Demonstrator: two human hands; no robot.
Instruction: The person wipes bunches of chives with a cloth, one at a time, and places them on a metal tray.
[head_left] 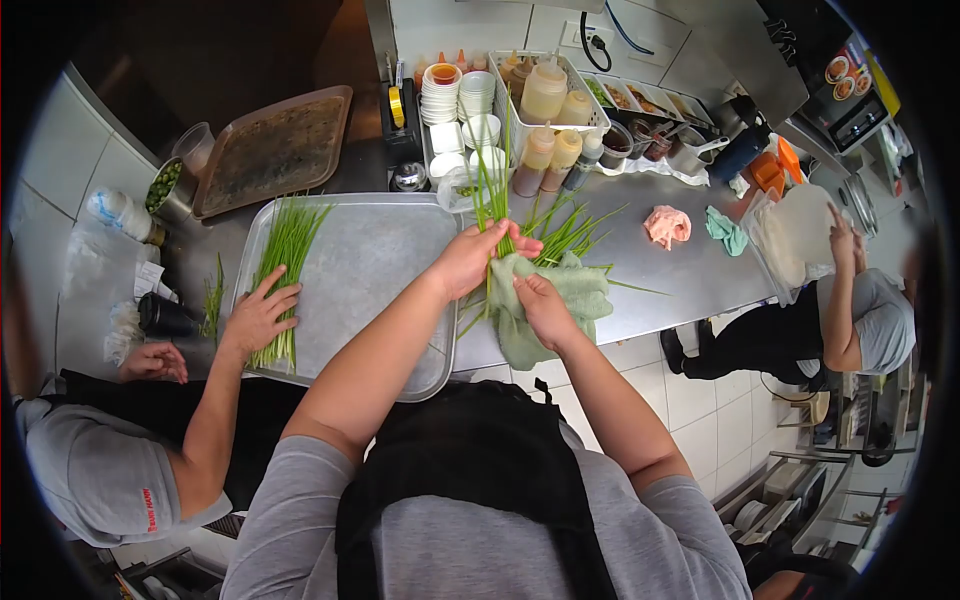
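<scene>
Chives (491, 190): 1 bunch, L hand (478, 258); 1 grn cloth (575, 298), R hand (545, 310).

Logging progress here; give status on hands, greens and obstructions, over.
Left hand gripping long thin green stalks; right hand gripping pale-green cloth. Loose green stalks beyond cloth. Co-worker's hand off left, not in the way.

Green cloth (575, 298) is hiding stalks (492, 185) below my left hand's (468, 262) grip, also covering my right hand's (547, 312) fingers; far right, co-worker's (885, 325) head is blurring.

metal counter (650, 285), tray (365, 255), pink cloth (668, 227)
</scene>
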